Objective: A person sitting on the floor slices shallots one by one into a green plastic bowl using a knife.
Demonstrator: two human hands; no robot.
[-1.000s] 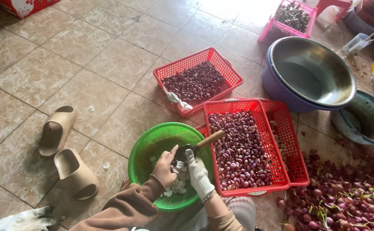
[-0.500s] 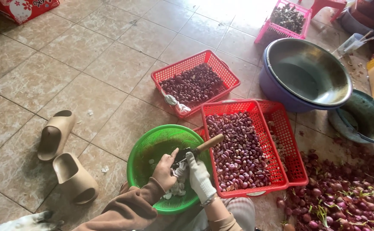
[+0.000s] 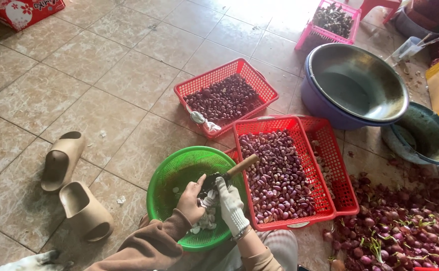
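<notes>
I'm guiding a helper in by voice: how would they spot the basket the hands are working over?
Start from the pile of purple shallots on the tiled floor, then pass left across the red rectangular plastic basket of peeled bulbs. Beside it sits the round green plastic basket, the only green, round one, under both hands.

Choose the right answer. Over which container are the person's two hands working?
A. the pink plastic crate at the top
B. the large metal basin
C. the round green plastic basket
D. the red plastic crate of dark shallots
C: the bare left hand and the white-gloved right hand, which holds a wooden-handled knife, are both above the round green plastic basket.
</notes>
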